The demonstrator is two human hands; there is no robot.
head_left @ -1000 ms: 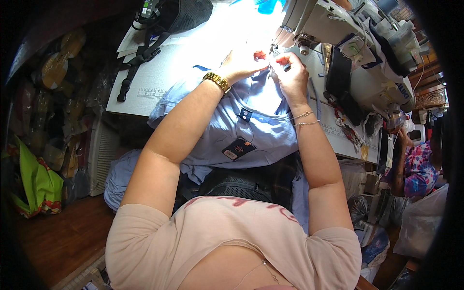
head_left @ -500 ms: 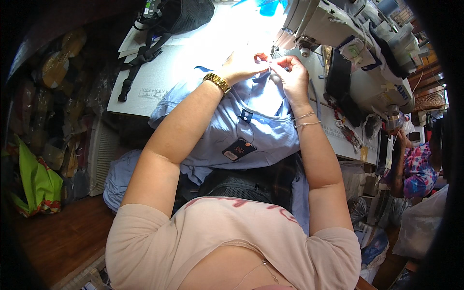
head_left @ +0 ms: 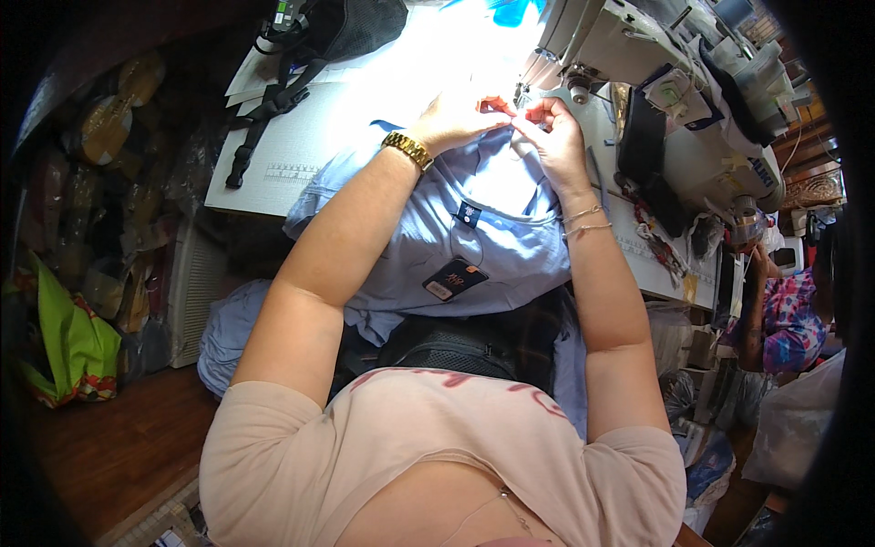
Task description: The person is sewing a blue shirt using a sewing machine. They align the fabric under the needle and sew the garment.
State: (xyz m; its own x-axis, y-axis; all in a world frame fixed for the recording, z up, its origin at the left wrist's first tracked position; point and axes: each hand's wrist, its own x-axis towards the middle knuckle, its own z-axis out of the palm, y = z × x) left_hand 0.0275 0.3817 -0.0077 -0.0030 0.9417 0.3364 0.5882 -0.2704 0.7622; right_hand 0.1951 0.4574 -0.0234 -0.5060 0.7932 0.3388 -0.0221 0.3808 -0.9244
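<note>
A light blue shirt [head_left: 519,260] lies over the table's front edge and hangs down in front of me. Its dark neck label [head_left: 468,215] faces up, and a dark hang tag [head_left: 455,279] rests on the cloth. My left hand [head_left: 453,124] and my right hand [head_left: 553,139] meet fingertip to fingertip at the shirt's far end. Both are closed in a pinch, with a raised bit of the blue cloth between them. Strong glare washes out the small details there. Just beyond the fingers is the needle area of a white sewing machine [head_left: 629,41].
On the table's left lie a black mesh bag [head_left: 360,29] and a black strap with a buckle [head_left: 239,164]. A second machine head [head_left: 697,173] stands at right. A green bag [head_left: 68,333] sits at lower left. Another person [head_left: 791,314] is at the far right.
Hardly anything differs. My hands stay pinched together at the same place, with the right fingers slightly shifted. The whole view has drifted a little.
</note>
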